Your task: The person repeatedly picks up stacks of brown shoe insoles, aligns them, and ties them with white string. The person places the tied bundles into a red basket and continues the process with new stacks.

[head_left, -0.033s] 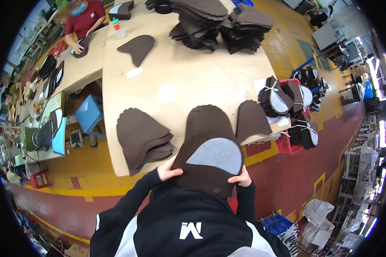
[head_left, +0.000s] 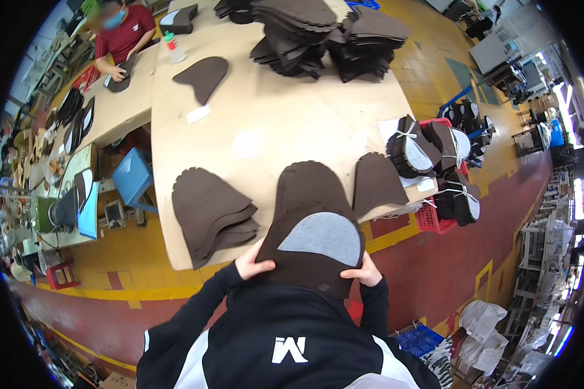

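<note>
Both hands hold a dark brown fabric piece [head_left: 298, 267] with a pale grey rounded patch [head_left: 323, 237] on it, close against my body at the table's front edge. My left hand [head_left: 253, 262] grips its left side, thumb on top. The right side is pinched by my right hand [head_left: 366, 270], again with the thumb above; the fingers underneath are hidden. Beyond it lies a brown rounded piece [head_left: 313, 183], partly covered. To the left sits a fanned stack of brown pieces [head_left: 207, 204], and to the right another brown piece [head_left: 379, 185].
Tall stacks of brown pieces [head_left: 295, 39] stand at the table's [head_left: 266, 117] far side, near a single piece [head_left: 204, 74] and a bottle [head_left: 173, 47]. Tied bundles [head_left: 410, 148] sit by a red basket [head_left: 428, 217] at right. A co-worker [head_left: 123, 35] handles a piece at far left.
The whole view has shifted very slightly, the table and its pieces appearing a little further left. My grip on the fabric piece looks the same.
</note>
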{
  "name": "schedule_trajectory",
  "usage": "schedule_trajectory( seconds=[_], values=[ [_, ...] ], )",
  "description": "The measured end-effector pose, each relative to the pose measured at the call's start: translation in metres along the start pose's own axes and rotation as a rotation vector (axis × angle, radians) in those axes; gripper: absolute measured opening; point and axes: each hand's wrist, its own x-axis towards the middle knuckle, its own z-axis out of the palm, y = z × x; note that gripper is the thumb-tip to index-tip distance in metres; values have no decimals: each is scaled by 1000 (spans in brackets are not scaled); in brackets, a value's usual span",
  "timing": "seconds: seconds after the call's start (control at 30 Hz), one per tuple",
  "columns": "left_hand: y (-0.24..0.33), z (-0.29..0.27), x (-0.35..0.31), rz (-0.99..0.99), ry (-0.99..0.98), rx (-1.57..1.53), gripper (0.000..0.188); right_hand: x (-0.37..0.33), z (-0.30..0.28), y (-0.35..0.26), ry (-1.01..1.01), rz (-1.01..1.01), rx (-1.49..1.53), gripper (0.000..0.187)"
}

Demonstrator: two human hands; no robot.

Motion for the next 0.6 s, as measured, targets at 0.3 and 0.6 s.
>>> schedule_trajectory(
  seconds=[0.3, 0.6],
  values=[
    [-6, 139, 162, -73, 278, 151, 80, 15, -161, -50, 400, 97, -303, 55],
    [-152, 189, 344, -367, 800, 374, 88, 205, -343, -30, 171, -141, -1066, 72]
  ],
)
